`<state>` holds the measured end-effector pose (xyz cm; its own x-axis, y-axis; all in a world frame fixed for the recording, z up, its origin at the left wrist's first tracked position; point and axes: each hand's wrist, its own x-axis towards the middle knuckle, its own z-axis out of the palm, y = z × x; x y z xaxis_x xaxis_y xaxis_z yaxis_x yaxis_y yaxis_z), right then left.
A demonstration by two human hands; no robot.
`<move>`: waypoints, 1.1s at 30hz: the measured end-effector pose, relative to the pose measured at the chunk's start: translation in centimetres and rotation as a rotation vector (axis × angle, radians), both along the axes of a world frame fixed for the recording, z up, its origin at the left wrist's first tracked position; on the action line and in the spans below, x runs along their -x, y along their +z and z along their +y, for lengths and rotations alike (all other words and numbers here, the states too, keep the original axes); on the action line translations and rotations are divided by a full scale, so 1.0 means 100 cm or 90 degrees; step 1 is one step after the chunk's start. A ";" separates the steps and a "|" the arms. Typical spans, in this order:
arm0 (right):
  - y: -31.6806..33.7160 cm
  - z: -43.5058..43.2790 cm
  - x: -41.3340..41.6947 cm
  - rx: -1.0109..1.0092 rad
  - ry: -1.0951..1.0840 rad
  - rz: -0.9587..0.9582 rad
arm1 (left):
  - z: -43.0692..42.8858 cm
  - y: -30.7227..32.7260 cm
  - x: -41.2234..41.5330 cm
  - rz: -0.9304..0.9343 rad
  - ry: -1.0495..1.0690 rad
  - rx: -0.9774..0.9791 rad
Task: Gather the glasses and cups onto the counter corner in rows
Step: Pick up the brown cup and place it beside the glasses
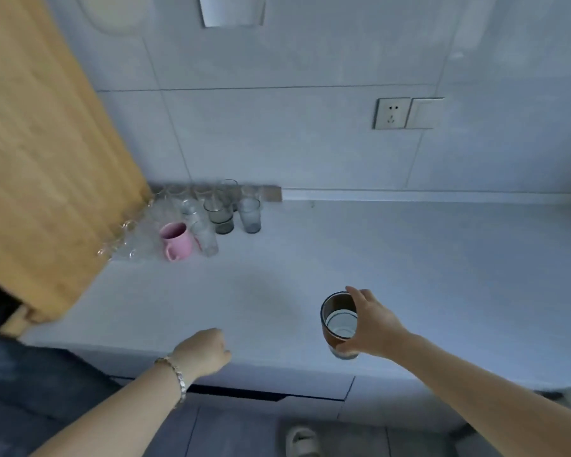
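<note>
My right hand point(373, 324) grips a brown cup point(338, 319) with a pale striped inside, held above the front edge of the white counter point(393, 258). My left hand point(205, 352) hovers over the counter's front edge with its fingers curled and nothing in it. In the far left corner, next to the wooden panel, stand several clear glasses point(208, 240), a smoky grey glass point(220, 216), a bluish glass point(250, 215) and a pink mug point(176, 240), set close together in rows.
A tall wooden panel point(40, 159) bounds the counter on the left. The tiled wall behind carries a socket point(391, 113) and a switch. A slipper point(302, 441) lies on the floor below the counter's drawers.
</note>
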<state>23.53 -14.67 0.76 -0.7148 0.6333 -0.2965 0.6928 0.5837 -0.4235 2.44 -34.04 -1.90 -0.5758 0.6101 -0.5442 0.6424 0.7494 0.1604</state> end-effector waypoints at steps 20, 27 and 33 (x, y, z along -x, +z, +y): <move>-0.076 0.076 0.359 0.071 -0.032 0.069 | 0.072 -0.025 0.239 -0.044 0.140 0.002; -0.092 0.063 0.400 0.058 -0.100 0.063 | 0.084 -0.037 0.282 -0.083 0.058 0.006; -0.091 0.057 0.395 0.092 -0.207 -0.069 | 0.091 -0.035 0.314 -0.085 -0.074 0.003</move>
